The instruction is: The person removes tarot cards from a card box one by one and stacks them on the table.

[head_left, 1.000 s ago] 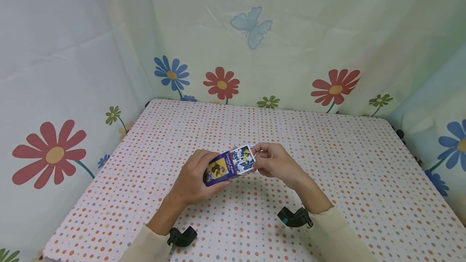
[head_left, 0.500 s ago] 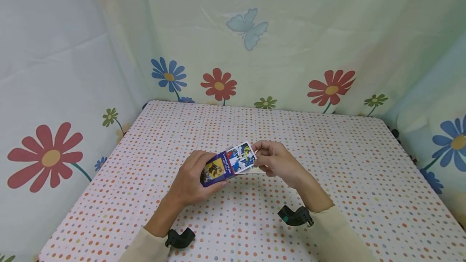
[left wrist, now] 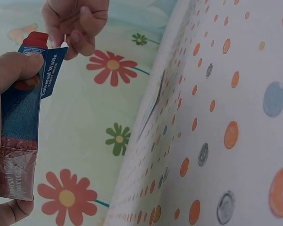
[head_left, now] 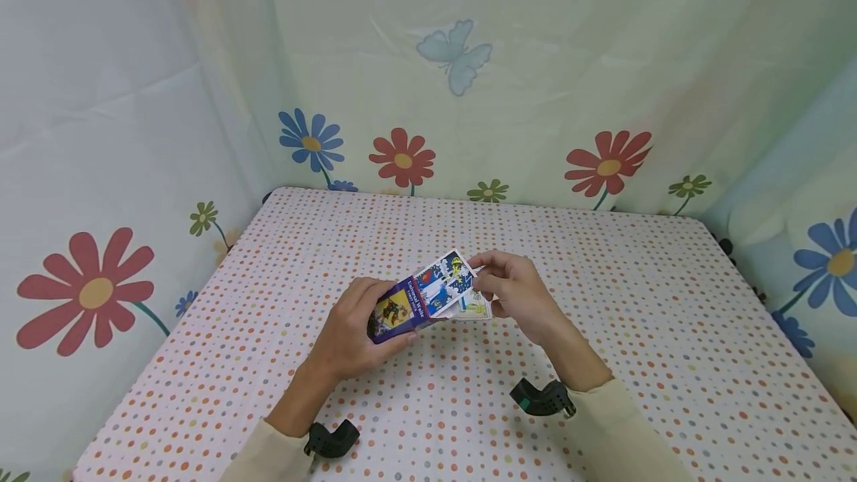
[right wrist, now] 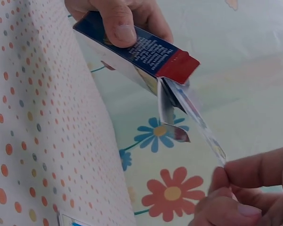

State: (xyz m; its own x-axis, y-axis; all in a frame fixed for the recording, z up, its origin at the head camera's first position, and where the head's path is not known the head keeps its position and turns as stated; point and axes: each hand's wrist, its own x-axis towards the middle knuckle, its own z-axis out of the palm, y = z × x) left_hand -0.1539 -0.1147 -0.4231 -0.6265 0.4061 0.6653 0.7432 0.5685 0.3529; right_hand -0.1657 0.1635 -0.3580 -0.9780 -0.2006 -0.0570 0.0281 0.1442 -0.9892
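Note:
My left hand [head_left: 351,326] grips a purple-blue tarot card box [head_left: 396,312], its thumb along one side and fingers round the other. The box is held tilted above the table, and its flap [right wrist: 173,120] hangs open at the end facing my right hand. From that end sticks out a tarot card [head_left: 445,285] with a blue, white and yellow picture. My right hand [head_left: 518,290] pinches the card's outer end between thumb and index finger. Below, partly hidden by the box and right hand, lies another card [head_left: 477,308] on the table. The box's inside is hidden.
A dotted cloth [head_left: 602,363] covers the table under both hands. Flowered curtains [head_left: 529,95] hang behind it and at the sides. A black wrist camera [head_left: 332,439] sits on the left wrist and another black camera [head_left: 544,398] on the right.
My right hand has drawn the card farther out of the box, up and slightly to the right. More of the card on the table now shows. The left hand keeps its hold on the box.

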